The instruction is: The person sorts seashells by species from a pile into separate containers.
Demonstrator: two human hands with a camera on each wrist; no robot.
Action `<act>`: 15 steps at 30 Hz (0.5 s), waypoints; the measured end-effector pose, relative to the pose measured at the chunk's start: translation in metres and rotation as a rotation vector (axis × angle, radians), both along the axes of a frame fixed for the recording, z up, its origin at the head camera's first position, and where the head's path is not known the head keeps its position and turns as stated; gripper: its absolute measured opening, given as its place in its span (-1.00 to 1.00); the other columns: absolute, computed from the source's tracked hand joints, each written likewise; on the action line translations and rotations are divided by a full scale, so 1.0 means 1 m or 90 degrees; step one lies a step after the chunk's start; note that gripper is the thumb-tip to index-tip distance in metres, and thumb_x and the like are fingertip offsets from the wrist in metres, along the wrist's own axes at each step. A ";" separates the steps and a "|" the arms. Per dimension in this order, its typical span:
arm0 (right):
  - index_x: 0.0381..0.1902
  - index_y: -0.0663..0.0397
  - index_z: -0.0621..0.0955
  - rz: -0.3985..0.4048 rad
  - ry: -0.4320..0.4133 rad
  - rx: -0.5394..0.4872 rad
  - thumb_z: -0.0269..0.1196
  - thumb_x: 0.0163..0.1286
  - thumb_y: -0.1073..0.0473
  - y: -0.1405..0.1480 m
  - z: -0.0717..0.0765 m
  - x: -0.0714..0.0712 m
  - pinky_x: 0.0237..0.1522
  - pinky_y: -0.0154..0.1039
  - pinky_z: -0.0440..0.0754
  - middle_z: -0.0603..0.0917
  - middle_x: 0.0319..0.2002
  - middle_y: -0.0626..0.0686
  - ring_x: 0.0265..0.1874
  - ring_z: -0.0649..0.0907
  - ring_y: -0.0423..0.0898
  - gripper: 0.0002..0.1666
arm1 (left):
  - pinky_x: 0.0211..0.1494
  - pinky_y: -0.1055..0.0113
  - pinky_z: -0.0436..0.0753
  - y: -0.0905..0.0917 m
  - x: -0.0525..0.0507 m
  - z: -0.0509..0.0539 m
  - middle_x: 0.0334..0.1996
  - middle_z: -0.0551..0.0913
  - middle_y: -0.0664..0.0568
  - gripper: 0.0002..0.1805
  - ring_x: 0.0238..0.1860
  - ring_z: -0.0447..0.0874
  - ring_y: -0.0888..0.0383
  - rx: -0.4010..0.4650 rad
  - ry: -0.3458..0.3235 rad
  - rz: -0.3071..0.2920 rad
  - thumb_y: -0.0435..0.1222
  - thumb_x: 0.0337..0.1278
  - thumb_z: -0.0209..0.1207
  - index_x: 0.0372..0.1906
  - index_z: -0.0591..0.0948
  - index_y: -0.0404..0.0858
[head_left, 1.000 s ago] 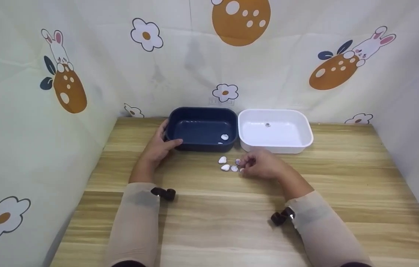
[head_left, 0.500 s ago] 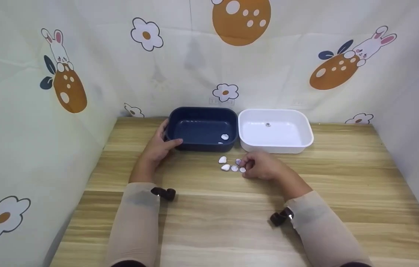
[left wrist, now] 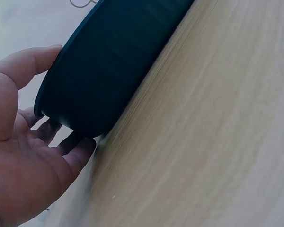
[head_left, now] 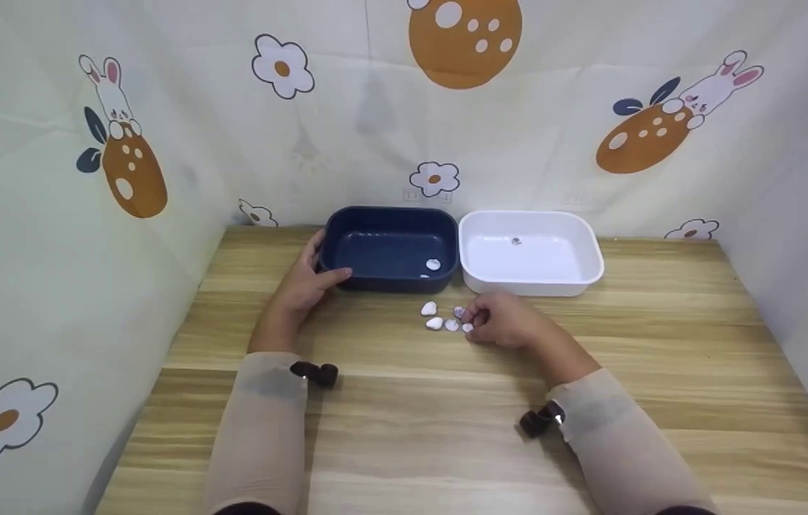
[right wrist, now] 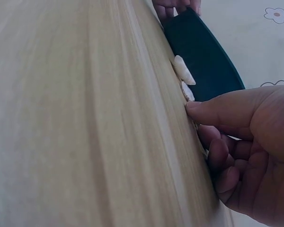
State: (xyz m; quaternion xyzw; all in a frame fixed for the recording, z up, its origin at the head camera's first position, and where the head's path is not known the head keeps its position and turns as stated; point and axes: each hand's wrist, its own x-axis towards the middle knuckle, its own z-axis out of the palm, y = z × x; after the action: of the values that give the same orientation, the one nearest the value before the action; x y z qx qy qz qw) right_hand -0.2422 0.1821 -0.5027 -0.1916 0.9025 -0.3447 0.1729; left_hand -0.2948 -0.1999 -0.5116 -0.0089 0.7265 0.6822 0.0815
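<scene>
White pieces (head_left: 434, 323) near navy tub (head_left: 397, 284)

Left hand (head_left: 304, 286), one: thumb (left wrist: 35, 62) apart from fingers (left wrist: 81, 155). Right hand (head_left: 508, 320), one: fingers curled (thumb nearly straight). Forearms (head_left: 264, 429), two: extended forward.

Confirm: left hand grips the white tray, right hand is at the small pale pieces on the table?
Wrong colour: the head view shows the left hand gripping the dark blue tray. The right hand is at the small pale pieces, as stated.
</scene>
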 end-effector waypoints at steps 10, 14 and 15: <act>-0.15 0.02 0.79 -0.026 -0.016 -0.017 0.53 0.18 0.26 0.004 0.025 0.004 -0.16 -0.29 0.62 0.74 -0.31 -0.06 -0.30 0.64 -0.17 -0.75 | 0.81 0.08 0.07 -0.001 0.001 0.001 0.76 0.07 -0.05 0.16 0.75 0.04 -0.04 -0.022 -0.006 0.002 -0.31 0.22 0.47 0.77 0.01 0.06; -0.09 0.03 0.79 -0.064 0.008 -0.045 0.46 0.21 0.27 0.012 0.041 0.004 -0.08 -0.22 0.64 0.75 -0.27 -0.02 -0.25 0.66 -0.13 -0.72 | 0.81 0.09 0.08 -0.001 0.001 0.001 0.77 0.06 -0.05 0.16 0.75 0.04 -0.03 -0.021 -0.009 0.001 -0.31 0.22 0.46 0.77 0.00 0.05; -0.08 0.04 0.79 -0.073 0.020 -0.052 0.45 0.23 0.27 0.015 0.043 0.003 -0.06 -0.21 0.64 0.75 -0.27 -0.01 -0.24 0.66 -0.12 -0.73 | 0.80 0.09 0.09 -0.001 0.000 0.001 0.76 0.06 -0.06 0.16 0.75 0.05 -0.03 -0.018 -0.009 0.001 -0.31 0.23 0.46 0.77 0.00 0.05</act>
State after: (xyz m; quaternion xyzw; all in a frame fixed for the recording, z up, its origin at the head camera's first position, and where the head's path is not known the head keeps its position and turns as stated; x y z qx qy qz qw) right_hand -0.2389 0.1975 -0.4592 -0.1518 0.8999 -0.3874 0.1309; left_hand -0.2944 -0.2012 -0.5107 -0.0159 0.7356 0.6717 0.0861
